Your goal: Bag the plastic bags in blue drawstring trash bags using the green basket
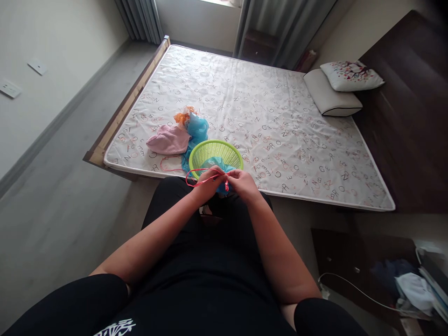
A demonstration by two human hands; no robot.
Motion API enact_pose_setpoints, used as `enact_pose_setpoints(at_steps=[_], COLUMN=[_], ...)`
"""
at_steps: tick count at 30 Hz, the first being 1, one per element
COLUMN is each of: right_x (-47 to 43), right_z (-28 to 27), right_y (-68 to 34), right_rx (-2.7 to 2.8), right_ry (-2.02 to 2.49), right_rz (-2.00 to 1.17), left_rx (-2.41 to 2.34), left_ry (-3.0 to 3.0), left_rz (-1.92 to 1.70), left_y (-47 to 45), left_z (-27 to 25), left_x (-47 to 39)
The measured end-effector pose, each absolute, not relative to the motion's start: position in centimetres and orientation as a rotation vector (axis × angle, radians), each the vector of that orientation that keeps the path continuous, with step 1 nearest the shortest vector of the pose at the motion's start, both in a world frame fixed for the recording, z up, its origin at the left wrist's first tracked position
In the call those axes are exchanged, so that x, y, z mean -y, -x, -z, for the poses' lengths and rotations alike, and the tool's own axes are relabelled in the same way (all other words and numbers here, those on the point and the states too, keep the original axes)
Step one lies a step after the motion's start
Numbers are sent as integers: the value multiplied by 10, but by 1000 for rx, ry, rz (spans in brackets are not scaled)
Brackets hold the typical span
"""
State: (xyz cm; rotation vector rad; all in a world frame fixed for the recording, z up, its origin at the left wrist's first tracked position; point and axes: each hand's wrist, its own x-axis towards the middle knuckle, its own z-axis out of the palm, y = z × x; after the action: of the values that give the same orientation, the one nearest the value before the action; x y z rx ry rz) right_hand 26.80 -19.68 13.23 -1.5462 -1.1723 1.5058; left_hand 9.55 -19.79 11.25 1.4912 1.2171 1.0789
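From the head camera, the person stood at the foot edge of a bed (280, 116) whose mattress bore a letter-printed sheet. Both hands met just in front of the body, at about six o'clock from a green basket (216, 151) that sat on the mattress edge. The left hand (207, 183) was closed in a pinch on a thin red string (199, 179), which looped out to nine o'clock of the hands. The right hand (243, 183) was likewise curled, fingertips pinching the string's other part beside a blue bag (219, 164) that bulged from the basket's near rim.

At ten o'clock from the basket lay a pink cloth (169, 140), with orange and blue material (193, 122) touching it. Two pillows (341, 86) rested at the far right corner, at two o'clock.

The step in hand looked like working the string into a knot or loop at the blue bag. The next move would likely call for steady tension from both pinches while one end was drawn through.
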Motion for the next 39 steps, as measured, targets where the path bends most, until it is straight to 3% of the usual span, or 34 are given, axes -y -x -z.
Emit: enact_pose_setpoints(at_steps=[12, 30, 39], right_x=[200, 205, 202], right_z=[-138, -138, -130], right_y=[-271, -273, -269], right_rx=[1185, 866, 964], right_ry=[1456, 1250, 1398], right_rz=[-1388, -1780, -1609], left_rx=[-968, -1034, -1108], left_ry=[-1290, -1320, -1239], left_rz=[-959, -1155, -1136], left_y=[-90, -88, -85], left_z=[-114, -115, -114], left_x=[189, 195, 197])
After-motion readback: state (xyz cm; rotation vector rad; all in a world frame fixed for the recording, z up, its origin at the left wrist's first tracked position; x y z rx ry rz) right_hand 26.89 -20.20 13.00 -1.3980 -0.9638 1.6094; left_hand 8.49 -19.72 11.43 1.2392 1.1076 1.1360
